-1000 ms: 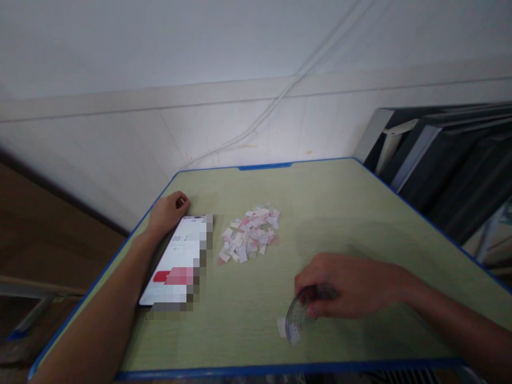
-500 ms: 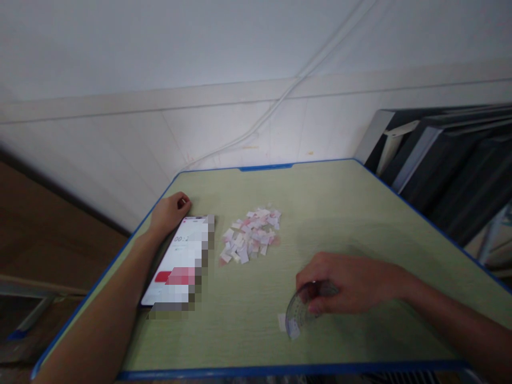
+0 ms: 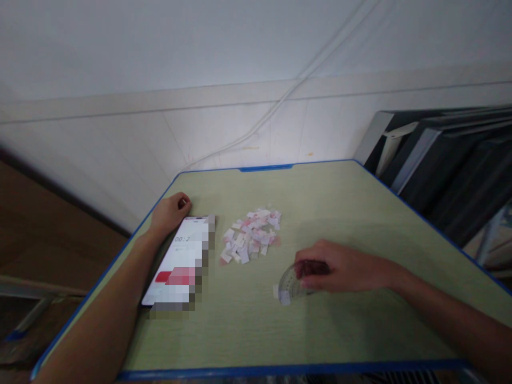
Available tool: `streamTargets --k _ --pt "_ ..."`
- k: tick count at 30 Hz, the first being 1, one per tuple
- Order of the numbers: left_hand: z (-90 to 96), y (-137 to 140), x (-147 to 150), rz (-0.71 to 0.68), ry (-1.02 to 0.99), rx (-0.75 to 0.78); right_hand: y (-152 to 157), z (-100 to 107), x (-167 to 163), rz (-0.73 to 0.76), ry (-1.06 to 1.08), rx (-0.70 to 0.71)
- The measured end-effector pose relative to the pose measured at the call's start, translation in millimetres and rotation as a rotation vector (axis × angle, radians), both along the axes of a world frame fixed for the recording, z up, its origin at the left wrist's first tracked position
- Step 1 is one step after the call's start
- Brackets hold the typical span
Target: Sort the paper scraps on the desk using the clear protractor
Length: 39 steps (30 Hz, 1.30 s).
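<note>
My right hand (image 3: 332,266) pinches a clear protractor (image 3: 288,282) by its straight side, the curved edge facing left. Two small paper scraps (image 3: 284,297) are at that curved edge; I cannot tell whether they cling to it or lie beneath. A loose heap of white and pink paper scraps (image 3: 252,234) lies mid-table, beyond the protractor and to its left. My left hand (image 3: 172,209) rests on the table with its fingers curled, and nothing plainly shows in them. Close by that hand lies a phone (image 3: 176,261) with a timer on its screen, its right side pixelated.
The pale green table (image 3: 240,336) has a blue rim. A white wall with a cable (image 3: 256,128) runs behind it. Dark flat panels (image 3: 448,160) lean at the right, and a brown board (image 3: 52,213) stands at the left.
My right hand has moved away from me and slightly left with the protractor, and the two scraps at its edge have shifted along with it. My left hand has stayed put.
</note>
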<state>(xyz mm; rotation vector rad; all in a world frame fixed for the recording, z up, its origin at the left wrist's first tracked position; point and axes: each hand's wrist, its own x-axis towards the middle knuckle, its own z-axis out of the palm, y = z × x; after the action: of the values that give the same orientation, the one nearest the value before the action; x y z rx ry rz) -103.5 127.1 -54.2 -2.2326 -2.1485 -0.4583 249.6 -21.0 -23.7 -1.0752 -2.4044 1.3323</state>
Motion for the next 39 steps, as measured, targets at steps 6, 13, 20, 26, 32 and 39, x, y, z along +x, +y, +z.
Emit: streamTargets --k 6,13,20,26,32,39 --pt "-1.3 0 -1 -0.006 0.0 0.016 5 -5 2 -0.127 0.123 -0.183" --pt "-1.8 0 -1 -0.003 0.002 0.014 14 -11 6 -0.337 0.161 -0.117" --pt "-2.2 1 -1 0.003 0.002 0.009 16 -14 7 -0.358 0.128 -0.079" --pt "-4.9 2 -3 -0.007 0.009 0.024 15 -13 6 -0.345 0.096 -0.072" --pt "-3.5 2 -1 0.005 0.011 0.013 14 -13 5 -0.347 0.092 -0.061" --pt "-1.7 0 -1 -0.004 0.008 0.011 14 -12 4 -0.327 0.08 -0.04"
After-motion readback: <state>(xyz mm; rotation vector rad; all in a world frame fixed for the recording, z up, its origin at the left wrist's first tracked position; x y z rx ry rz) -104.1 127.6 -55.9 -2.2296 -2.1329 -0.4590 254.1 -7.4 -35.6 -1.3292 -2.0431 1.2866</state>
